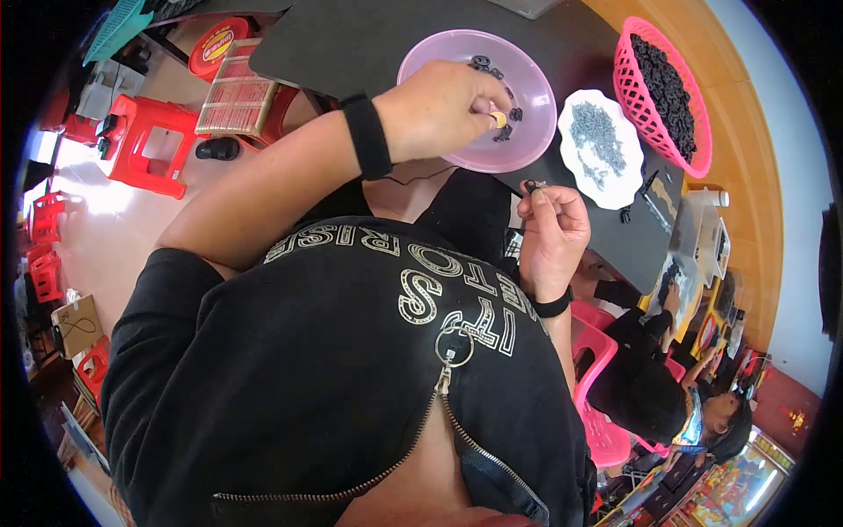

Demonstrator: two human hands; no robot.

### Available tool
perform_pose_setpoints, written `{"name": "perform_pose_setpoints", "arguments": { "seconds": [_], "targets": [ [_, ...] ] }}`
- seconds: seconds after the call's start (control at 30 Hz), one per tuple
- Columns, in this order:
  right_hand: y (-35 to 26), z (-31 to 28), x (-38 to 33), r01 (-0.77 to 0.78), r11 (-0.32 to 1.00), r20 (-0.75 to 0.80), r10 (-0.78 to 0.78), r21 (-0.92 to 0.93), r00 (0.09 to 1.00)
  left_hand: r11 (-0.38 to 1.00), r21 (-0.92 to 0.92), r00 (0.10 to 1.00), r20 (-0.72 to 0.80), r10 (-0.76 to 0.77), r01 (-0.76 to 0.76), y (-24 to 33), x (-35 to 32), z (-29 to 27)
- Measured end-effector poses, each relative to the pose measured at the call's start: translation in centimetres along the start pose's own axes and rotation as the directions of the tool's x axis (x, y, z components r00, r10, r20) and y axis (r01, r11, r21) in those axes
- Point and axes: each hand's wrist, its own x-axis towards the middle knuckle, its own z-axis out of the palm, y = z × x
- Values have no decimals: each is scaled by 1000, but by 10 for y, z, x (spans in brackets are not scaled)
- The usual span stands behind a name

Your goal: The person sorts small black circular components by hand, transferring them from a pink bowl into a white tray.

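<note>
My left hand (446, 107) reaches into a pink plastic bowl (532, 79). Its thumb and fingers close on a small round yellow piece (499, 119). Several small black parts (482, 65) lie in the bowl around those fingers. Lower right of the bowl, at the table's near edge, my right hand (555, 224) pinches a small black part (532, 186) between thumb and fingertips. A white scalloped plate (625, 189) beside it holds a heap of small grey pieces (597, 132), too small to name. Both wrists wear black bands.
On the dark table (334, 44), a pink basket (628, 83) full of black parts stands at the right. Clear plastic containers (702, 233) sit past the plate. Another person (641, 378) works at lower right, near pink chairs (597, 430). Red stools (149, 140) stand at left.
</note>
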Motion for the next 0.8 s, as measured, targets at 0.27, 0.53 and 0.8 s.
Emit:
{"name": "perform_pose_setpoints", "arguments": {
  "seconds": [0.27, 0.53, 0.8],
  "targets": [
    [-5, 7, -2, 5, 1000, 1, -5, -4, 1000, 699, -664, 962, 229, -147, 265, 15, -16, 10],
    [-9, 11, -4, -3, 1000, 26, 2, 20, 1000, 381, -817, 897, 347, -272, 432, 16, -23, 23],
    [-12, 8, -7, 9, 1000, -25, -10, -14, 1000, 532, -748, 917, 346, -197, 396, 22, -27, 26]
  ]
}}
